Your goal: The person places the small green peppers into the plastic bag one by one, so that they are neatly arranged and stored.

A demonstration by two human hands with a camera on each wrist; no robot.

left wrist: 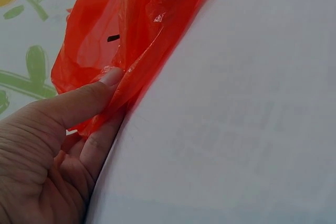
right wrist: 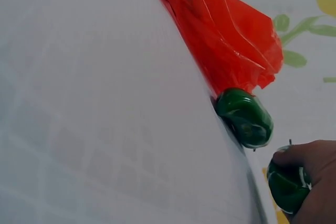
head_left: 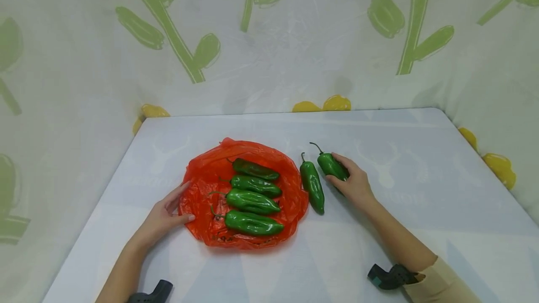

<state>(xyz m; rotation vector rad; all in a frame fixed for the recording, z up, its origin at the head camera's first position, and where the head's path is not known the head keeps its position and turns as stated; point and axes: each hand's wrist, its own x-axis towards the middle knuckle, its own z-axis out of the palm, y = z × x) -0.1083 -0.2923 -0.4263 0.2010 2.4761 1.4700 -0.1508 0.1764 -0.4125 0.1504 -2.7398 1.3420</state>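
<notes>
A red plastic bag lies spread on the table, with several green chili peppers in a column on it, stems to the left. My left hand is at the bag's left edge. In the left wrist view, its thumb lies over the red film and the other fingers are beneath, pinching it. My right hand grips a green pepper between thumb and fingers, right of the bag. Between that pepper and the bag lies another green pepper, its stem pointing away from me.
The white table extends to both sides of the bag. Behind it stands a pale wall with green leaf and yellow flower prints. A black wrist device is on the right forearm, another on the left.
</notes>
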